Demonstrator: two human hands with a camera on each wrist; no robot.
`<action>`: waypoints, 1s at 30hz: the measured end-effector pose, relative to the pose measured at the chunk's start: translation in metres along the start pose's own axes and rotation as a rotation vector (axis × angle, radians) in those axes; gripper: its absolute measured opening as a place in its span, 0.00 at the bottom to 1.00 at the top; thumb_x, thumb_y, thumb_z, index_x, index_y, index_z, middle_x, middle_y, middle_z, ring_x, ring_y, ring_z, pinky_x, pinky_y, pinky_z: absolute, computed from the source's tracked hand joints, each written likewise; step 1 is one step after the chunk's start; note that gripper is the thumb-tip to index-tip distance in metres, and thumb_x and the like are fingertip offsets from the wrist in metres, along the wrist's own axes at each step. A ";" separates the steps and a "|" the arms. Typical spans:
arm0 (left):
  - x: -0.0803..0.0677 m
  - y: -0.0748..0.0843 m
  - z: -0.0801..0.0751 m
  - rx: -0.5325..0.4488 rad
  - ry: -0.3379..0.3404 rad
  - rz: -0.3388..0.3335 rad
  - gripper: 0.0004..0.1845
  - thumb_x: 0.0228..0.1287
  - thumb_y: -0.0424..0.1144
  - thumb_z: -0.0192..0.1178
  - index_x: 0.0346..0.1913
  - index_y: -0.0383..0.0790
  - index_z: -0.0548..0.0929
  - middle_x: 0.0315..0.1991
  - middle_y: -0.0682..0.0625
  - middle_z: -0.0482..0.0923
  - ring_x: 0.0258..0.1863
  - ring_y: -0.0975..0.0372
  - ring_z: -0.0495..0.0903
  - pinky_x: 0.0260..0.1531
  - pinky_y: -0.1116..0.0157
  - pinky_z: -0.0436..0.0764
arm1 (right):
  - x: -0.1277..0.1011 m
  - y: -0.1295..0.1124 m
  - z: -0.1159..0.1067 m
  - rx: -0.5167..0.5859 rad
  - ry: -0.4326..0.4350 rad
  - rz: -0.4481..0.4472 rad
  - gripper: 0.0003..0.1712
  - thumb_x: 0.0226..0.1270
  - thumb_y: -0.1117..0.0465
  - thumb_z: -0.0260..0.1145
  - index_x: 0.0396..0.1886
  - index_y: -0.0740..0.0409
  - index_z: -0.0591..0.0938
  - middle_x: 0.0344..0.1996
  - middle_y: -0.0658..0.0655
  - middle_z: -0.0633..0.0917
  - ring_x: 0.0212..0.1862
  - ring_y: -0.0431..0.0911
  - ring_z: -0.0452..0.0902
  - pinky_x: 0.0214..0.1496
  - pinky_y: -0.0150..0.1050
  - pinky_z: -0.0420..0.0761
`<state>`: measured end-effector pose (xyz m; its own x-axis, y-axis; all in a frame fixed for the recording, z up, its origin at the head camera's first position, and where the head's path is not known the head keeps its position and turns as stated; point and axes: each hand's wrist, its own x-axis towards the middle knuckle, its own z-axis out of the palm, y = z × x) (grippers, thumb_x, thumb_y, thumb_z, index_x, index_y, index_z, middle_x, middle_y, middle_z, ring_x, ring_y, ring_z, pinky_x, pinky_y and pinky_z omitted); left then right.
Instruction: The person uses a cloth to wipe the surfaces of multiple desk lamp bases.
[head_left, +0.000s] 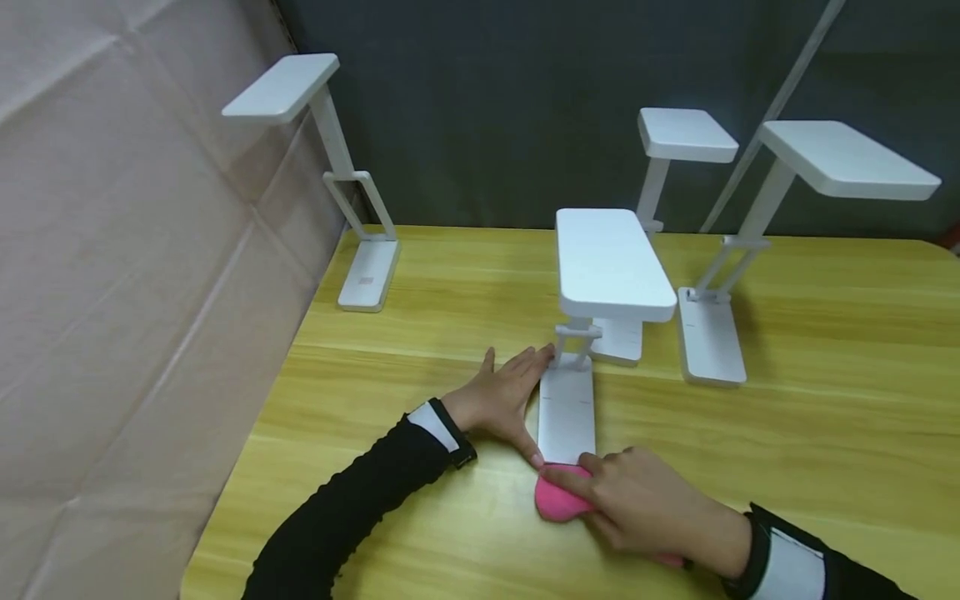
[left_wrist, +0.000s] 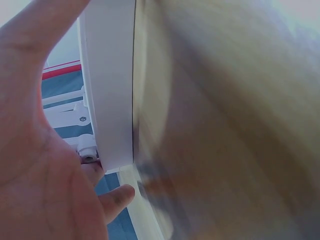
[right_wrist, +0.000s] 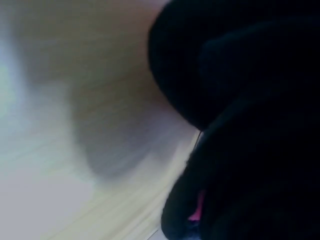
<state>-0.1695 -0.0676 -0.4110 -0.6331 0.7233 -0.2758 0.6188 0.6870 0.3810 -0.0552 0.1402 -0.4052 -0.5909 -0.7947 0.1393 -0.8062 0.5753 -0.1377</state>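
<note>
My left hand (head_left: pixel 501 398) lies flat on the yellow wood counter (head_left: pixel 825 433), its fingers (head_left: pixel 534 360) straight and spread, pressed along the left edge of the base (head_left: pixel 566 412) of the nearest white desk lamp (head_left: pixel 609 265). The fingertips reach up to the hinge at the far end of that base, and the thumb runs down its left side to the near corner. In the left wrist view the palm (left_wrist: pixel 35 165) sits right against the white base edge (left_wrist: pixel 112 90), with a fingertip (left_wrist: pixel 117 197) touching its corner; nothing is gripped, the hand only steadies the lamp.

My right hand (head_left: pixel 645 500) is curled round a pink cloth (head_left: pixel 558 496), the fingers (head_left: pixel 592 475) bent over its top and pinching it down on the counter. The cloth lies just at the near end of the lamp base, touching or almost touching that edge, right beside my left thumb tip. The right wrist view is mostly dark sleeve and blur, with only a sliver of pink (right_wrist: pixel 197 210) showing.

The lamp head stands level above the far part of the base. Three other white desk lamps stand behind: one at far left (head_left: pixel 330 158) near the beige wall, one at right (head_left: pixel 780 217), and one at the back (head_left: pixel 678 150), partly hidden
</note>
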 end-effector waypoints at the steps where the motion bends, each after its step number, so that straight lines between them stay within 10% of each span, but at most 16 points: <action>1: 0.000 0.000 -0.001 -0.001 0.000 -0.001 0.80 0.27 0.72 0.73 0.76 0.44 0.30 0.76 0.52 0.32 0.74 0.58 0.35 0.63 0.36 0.33 | -0.002 0.001 -0.001 0.003 -0.006 0.017 0.30 0.50 0.57 0.68 0.58 0.45 0.79 0.24 0.48 0.79 0.15 0.36 0.61 0.16 0.33 0.65; 15: 0.000 0.001 -0.002 0.000 -0.017 0.006 0.80 0.28 0.72 0.72 0.75 0.43 0.30 0.76 0.51 0.30 0.74 0.58 0.34 0.63 0.36 0.32 | -0.031 0.010 -0.019 0.005 -0.068 0.125 0.28 0.49 0.60 0.67 0.54 0.44 0.82 0.24 0.46 0.78 0.15 0.33 0.55 0.14 0.32 0.61; 30: -0.001 0.002 -0.002 0.028 -0.005 -0.014 0.80 0.27 0.72 0.72 0.75 0.43 0.30 0.77 0.51 0.32 0.74 0.58 0.36 0.64 0.37 0.34 | 0.011 -0.007 -0.001 -0.010 -0.031 0.025 0.27 0.53 0.56 0.67 0.57 0.46 0.80 0.23 0.49 0.78 0.14 0.37 0.62 0.14 0.34 0.63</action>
<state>-0.1691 -0.0674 -0.4081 -0.6397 0.7138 -0.2851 0.6227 0.6987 0.3523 -0.0562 0.1281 -0.4014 -0.6096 -0.7857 0.1053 -0.7917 0.5968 -0.1305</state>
